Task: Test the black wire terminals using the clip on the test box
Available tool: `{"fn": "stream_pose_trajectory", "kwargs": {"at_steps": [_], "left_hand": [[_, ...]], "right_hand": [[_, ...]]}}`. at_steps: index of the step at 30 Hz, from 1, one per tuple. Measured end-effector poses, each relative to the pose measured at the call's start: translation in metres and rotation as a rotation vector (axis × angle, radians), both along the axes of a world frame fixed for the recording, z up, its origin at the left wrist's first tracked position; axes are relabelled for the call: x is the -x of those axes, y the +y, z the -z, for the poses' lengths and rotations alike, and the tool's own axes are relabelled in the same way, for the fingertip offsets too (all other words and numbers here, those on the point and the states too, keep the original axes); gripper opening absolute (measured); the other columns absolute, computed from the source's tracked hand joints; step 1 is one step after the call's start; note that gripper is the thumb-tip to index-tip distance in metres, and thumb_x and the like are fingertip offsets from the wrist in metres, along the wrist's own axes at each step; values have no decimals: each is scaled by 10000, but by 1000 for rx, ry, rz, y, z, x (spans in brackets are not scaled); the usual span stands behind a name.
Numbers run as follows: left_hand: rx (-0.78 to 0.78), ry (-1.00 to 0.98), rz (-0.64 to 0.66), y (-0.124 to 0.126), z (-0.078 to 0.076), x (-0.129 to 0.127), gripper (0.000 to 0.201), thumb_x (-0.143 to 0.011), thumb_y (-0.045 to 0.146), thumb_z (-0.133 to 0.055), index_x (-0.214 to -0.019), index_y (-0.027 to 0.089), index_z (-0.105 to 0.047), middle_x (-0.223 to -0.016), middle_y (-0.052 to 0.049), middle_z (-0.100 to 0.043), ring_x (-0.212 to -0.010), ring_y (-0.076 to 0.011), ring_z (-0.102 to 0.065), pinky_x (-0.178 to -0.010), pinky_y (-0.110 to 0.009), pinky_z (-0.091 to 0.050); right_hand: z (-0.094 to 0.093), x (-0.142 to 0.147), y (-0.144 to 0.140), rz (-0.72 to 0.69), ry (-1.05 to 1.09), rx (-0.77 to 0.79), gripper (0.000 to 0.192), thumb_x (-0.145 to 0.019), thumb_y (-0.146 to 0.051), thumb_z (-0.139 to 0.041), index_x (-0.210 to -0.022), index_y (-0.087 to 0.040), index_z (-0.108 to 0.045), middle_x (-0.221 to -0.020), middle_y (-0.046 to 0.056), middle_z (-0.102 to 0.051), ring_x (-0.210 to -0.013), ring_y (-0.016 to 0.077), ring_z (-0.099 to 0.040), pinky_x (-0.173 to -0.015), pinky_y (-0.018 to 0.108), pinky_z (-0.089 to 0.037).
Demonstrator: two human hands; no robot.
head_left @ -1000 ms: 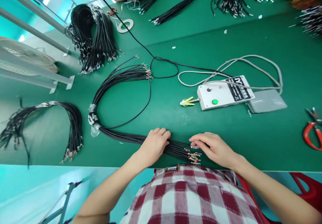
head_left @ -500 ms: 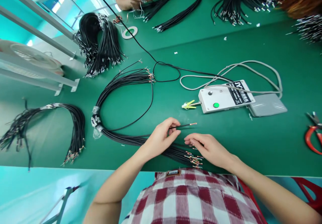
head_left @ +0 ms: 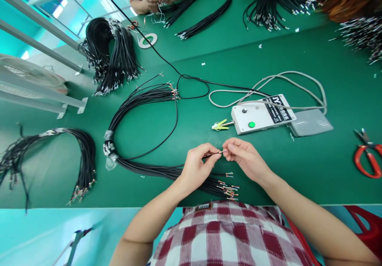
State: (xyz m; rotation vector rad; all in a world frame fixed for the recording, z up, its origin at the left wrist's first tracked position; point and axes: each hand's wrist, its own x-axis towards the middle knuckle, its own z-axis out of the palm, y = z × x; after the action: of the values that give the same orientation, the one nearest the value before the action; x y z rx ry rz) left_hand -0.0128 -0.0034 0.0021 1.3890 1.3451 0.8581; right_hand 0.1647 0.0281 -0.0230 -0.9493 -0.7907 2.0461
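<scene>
Remotely, I had the bare left hand pinching one thin black round cable near its stripped end; the bare right hand met that tip with bunched fingertips, though I couldn't tell whether they gripped it. The cable's end sat between both hands, beyond the curved bundle of black cables on the green tabletop
</scene>
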Motion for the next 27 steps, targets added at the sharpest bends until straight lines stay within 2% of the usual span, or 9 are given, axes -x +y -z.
{"fn": "stream_pose_trajectory", "kwargs": {"at_steps": [6,12,20,27], "left_hand": [[141,-154,-50,-3,3,0,190,-907,323,-622,-860,139,-618,-640,13,-589,-470,-59,-509,-440,-168,-399],[241,-280,-71,-2,5,0,297,-870,416,-666,-846,128,-598,-597,12,-593,-410,-37,-438,-396,-158,-339],[242,-310,-91,-1,3,-1,304,-857,421,-683,-831,129,-603,-600,9,-603,-407,-37,-438,-399,-164,-332],[240,-343,-113,-2,6,0,293,-858,411,-683,-843,134,-588,-601,10,-611,-402,-41,-433,-393,-169,-321]], "right_hand": [[5,7,-5,-1,28,72,202,-736,-350,-816,-786,-197,-694,-646,-32,-600,-602,87,-495,-591,229,-382],[8,6,-7,49,45,62,213,-799,-400,-755,-810,-195,-700,-679,-19,-608,-630,97,-503,-615,238,-392],[1,13,-1,28,43,21,226,-812,-412,-740,-821,-192,-692,-662,-26,-597,-613,89,-493,-601,233,-371],[2,22,-5,46,32,61,222,-758,-375,-783,-761,-191,-659,-615,-42,-563,-585,87,-451,-594,242,-351]]}}
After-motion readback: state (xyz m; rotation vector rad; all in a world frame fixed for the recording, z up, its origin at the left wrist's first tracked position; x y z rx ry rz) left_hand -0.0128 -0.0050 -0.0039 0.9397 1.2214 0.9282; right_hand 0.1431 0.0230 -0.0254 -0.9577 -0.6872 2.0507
